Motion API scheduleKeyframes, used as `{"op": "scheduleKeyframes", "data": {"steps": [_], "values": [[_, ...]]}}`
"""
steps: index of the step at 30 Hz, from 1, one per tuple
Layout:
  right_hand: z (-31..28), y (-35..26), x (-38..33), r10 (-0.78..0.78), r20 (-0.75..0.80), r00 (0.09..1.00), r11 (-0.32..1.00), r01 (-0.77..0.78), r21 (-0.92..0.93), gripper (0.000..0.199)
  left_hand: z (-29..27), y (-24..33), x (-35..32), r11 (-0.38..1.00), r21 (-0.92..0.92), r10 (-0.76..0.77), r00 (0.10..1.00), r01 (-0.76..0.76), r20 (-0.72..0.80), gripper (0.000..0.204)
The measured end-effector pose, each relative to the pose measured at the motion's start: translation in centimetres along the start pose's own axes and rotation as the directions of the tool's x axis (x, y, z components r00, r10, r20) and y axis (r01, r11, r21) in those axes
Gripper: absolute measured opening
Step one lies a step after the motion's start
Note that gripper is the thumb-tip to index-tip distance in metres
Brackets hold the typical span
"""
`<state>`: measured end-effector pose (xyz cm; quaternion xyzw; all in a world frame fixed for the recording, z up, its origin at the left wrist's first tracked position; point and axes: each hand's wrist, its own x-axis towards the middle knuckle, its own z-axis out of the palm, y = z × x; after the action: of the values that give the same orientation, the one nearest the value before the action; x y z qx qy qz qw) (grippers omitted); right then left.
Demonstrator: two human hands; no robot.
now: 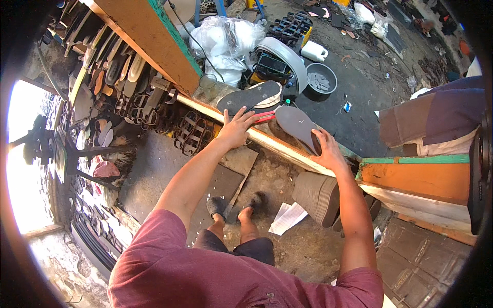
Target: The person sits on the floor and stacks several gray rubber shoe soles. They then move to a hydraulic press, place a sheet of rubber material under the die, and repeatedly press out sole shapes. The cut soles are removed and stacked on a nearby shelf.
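Note:
On the wooden ledge in front of me lies a dark shoe sole, with paler sole pieces showing under its edge. My left hand rests against the near side of it, fingers stretched and spread. The fingertips reach toward a slim red-handled tool; whether they touch it I cannot tell. A grey shoe sole slants to the right of that tool. My right hand has the near end of this grey sole between thumb and fingers.
Beyond the ledge are a grey basin with cut pieces, a white jug and plastic bags. Racks of sandals line the left. Below the ledge stand stacked brown soles beside white paper. Folded cloth lies right.

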<state>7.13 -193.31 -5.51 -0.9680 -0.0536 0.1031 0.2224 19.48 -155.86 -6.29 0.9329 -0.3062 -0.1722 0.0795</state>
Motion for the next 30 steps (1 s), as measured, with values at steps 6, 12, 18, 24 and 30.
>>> {"op": "scheduleKeyframes", "data": {"steps": [6,12,18,24,30], "values": [[-0.6,-2.5,-0.1,0.038,-0.092,0.995,0.998,-0.043,-0.049,0.110,1.1,0.3,1.0,0.990,-0.121,-0.088,0.990,0.074,-0.113,0.049],[-0.1,-4.8,-2.3,0.069,-0.371,0.926,0.997,-0.049,0.065,0.093,1.1,0.7,-3.6,0.920,-0.393,-0.177,0.909,0.016,-0.378,0.047],[6.3,-9.7,-9.7,0.089,-0.331,0.940,0.991,-0.050,0.122,0.074,9.0,-5.3,-28.5,0.799,-0.355,-0.513,0.858,0.485,0.018,0.055],[18.1,-11.9,-19.0,0.223,0.282,0.933,0.939,-0.283,0.195,0.068,20.3,-11.0,-65.0,0.080,-0.080,-0.856,0.109,0.994,0.505,0.062],[21.0,-16.8,-15.9,0.443,0.574,0.688,0.860,-0.507,-0.055,0.067,25.2,-9.5,-79.0,-0.186,-0.307,-0.885,-0.023,0.934,0.464,0.065]]}}
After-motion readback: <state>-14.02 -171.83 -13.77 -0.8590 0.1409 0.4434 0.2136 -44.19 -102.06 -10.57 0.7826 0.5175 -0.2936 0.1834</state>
